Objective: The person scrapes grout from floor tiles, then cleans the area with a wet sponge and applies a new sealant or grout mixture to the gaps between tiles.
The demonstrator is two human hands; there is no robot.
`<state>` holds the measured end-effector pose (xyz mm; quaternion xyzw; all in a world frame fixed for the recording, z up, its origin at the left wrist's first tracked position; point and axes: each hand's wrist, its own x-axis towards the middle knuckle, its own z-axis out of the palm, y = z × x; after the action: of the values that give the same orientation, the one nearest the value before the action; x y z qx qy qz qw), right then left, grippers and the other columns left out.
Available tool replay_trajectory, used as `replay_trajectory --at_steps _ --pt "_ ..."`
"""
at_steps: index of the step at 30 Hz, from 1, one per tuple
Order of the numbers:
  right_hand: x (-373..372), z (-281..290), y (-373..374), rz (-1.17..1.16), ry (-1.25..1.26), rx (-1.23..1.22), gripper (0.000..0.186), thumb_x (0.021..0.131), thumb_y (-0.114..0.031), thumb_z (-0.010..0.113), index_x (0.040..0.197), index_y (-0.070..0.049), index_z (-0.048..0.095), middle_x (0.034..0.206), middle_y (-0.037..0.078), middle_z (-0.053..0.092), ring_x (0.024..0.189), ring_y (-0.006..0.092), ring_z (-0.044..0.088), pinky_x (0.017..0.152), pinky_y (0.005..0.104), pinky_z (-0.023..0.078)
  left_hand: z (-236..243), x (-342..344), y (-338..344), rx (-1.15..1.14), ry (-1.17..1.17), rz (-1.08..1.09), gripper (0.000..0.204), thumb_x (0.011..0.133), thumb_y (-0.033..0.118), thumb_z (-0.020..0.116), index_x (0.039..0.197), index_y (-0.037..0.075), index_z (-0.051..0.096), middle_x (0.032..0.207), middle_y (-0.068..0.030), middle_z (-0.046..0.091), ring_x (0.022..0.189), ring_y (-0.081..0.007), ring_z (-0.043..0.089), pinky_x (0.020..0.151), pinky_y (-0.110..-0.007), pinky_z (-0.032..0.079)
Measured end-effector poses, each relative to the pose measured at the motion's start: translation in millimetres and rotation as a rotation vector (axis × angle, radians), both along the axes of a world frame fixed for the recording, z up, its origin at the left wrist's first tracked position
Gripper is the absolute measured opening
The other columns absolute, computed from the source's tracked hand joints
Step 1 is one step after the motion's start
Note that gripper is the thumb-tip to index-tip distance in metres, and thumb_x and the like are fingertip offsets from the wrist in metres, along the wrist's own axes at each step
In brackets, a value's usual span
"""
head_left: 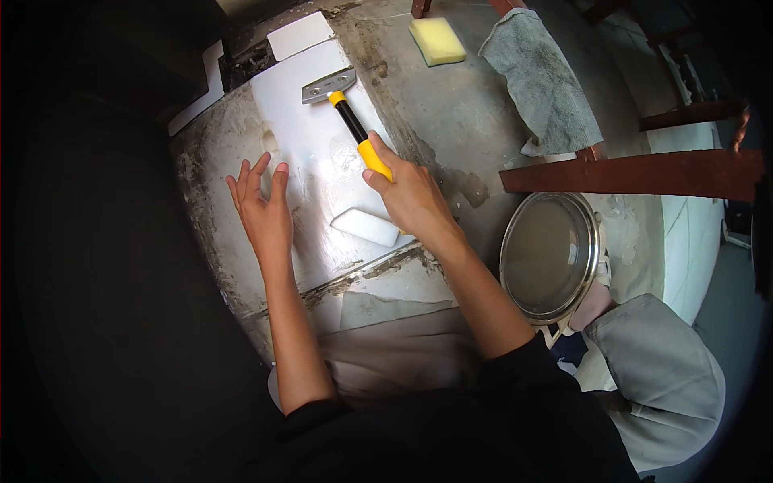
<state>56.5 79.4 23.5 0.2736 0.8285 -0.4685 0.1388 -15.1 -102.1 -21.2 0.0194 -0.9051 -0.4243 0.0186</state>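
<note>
Your right hand (pixel 411 197) is closed around a yellow-and-black scraper (pixel 351 122) at the upper centre of the frame, its metal head over a white panel (pixel 294 105); whether they touch is hard to tell from this angle. Your left hand (pixel 266 216), left of centre, is spread and holds nothing. A white block (pixel 365 226) lies near your right hand; a yellow sponge (pixel 437 42) lies at the top.

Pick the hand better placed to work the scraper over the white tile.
Right, most likely: the right hand grips the scraper by its handle, with the blade head over the tile. The left hand is empty, apart from the scraper.
</note>
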Motion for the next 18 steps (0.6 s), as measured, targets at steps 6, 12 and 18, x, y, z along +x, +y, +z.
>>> replay_trajectory --at_steps 6,12,18 --pt "-18.9 5.9 1.4 -0.029 -0.020 -0.001 0.058 0.092 -0.031 0.057 0.145 -0.026 0.035 0.120 0.025 0.060 0.111 0.0384 0.058 0.097 0.0409 0.042 0.5 -0.1 1.2 0.003 0.000 -0.002 0.040 0.089 0.038 0.064 0.121 0.015 0.064 0.145 -0.0173 0.041 0.144 -0.0350 0.016 0.114 -0.046 0.017" --pt "-28.3 6.8 8.2 -0.031 -0.072 -0.068 0.059 0.091 -0.032 0.056 0.146 -0.026 0.035 0.117 0.024 0.061 0.108 0.0368 0.059 0.095 0.0401 0.043 0.9 0.1 2.6 -0.002 0.003 -0.021 0.040 0.088 0.038 0.064 0.121 0.015 0.064 0.145 -0.0173 0.040 0.144 -0.0351 0.016 0.114 -0.046 0.017" --pt "-21.7 -2.0 4.6 -0.016 -0.018 -0.052 0.057 0.093 -0.033 0.055 0.146 -0.026 0.034 0.114 0.023 0.062 0.103 0.0351 0.061 0.092 0.0408 0.045 0.9 0.6 0.4 -0.002 -0.007 0.008 0.040 0.089 0.038 0.064 0.121 0.015 0.064 0.145 -0.0170 0.040 0.144 -0.0351 0.016 0.114 -0.045 0.017"
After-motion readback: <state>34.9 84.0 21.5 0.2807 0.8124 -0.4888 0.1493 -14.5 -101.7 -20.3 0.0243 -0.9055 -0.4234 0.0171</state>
